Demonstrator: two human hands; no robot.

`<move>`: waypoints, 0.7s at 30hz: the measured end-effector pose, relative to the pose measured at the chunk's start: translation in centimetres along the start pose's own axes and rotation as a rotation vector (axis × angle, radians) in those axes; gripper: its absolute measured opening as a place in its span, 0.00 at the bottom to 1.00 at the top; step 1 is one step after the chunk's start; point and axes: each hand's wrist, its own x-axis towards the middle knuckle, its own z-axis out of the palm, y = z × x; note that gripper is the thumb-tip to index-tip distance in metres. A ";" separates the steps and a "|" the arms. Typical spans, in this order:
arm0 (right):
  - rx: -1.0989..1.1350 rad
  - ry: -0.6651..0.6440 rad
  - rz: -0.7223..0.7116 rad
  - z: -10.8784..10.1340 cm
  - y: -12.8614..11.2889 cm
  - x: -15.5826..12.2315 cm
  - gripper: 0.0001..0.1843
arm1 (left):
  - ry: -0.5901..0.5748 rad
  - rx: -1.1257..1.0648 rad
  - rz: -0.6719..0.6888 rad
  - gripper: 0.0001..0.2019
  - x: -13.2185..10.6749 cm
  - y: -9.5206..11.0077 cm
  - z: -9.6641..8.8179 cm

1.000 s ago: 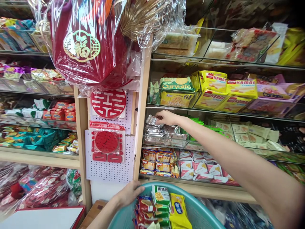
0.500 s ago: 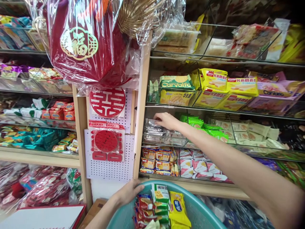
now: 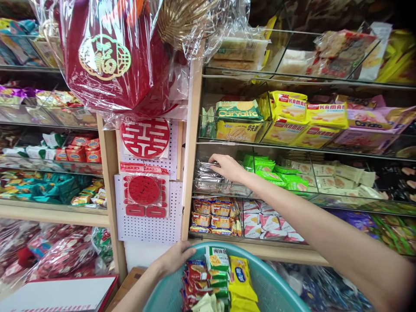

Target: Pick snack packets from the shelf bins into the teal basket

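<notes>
My left hand (image 3: 175, 258) is closed over the left rim of a teal plastic basket (image 3: 276, 277). Inside the basket lie a white-and-green snack packet (image 3: 217, 259), yellow packets (image 3: 241, 277), red ones (image 3: 196, 274) and a pale packet (image 3: 208, 302). My right hand (image 3: 228, 168) reaches into a shelf compartment at the middle, its fingers bent and pinching at a stack of silver packets (image 3: 205, 175). The fingertips are partly hidden against the stack. Bright green packets (image 3: 264, 164) sit just right of this hand.
Clear dividers and a front lip (image 3: 351, 201) border the compartments. Yellow wafer packs (image 3: 326, 115) fill the shelf above; biscuit packets (image 3: 221, 209) sit below. A plastic-wrapped red bag (image 3: 110, 86) hangs upper left, near a white pegboard (image 3: 128, 227). A white-topped box (image 3: 61, 292) stands lower left.
The view has shifted slightly. My right hand stays at the silver packets, its fingers a little lower into the stack. My left hand keeps its hold on the basket rim.
</notes>
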 end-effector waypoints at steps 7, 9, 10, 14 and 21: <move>0.039 0.106 -0.047 -1.5 -1.2 -1.3 0.06 | -0.010 0.009 0.008 0.21 -0.1 0.6 -0.1; 0.063 0.153 -0.071 -2.4 -1.7 -2.1 0.06 | -0.012 0.030 0.000 0.22 -0.1 0.7 -0.2; 0.087 0.191 -0.082 -3.0 -2.1 -2.7 0.06 | -0.013 0.049 -0.004 0.22 -0.1 0.7 -0.2; 0.250 0.333 -0.042 -5.2 -4.7 -6.8 0.07 | -0.018 0.094 -0.003 0.23 0.1 0.8 -0.3; 0.965 -0.100 0.606 -5.6 -11.6 -18.7 0.12 | -0.067 0.056 0.002 0.22 0.2 1.2 -0.3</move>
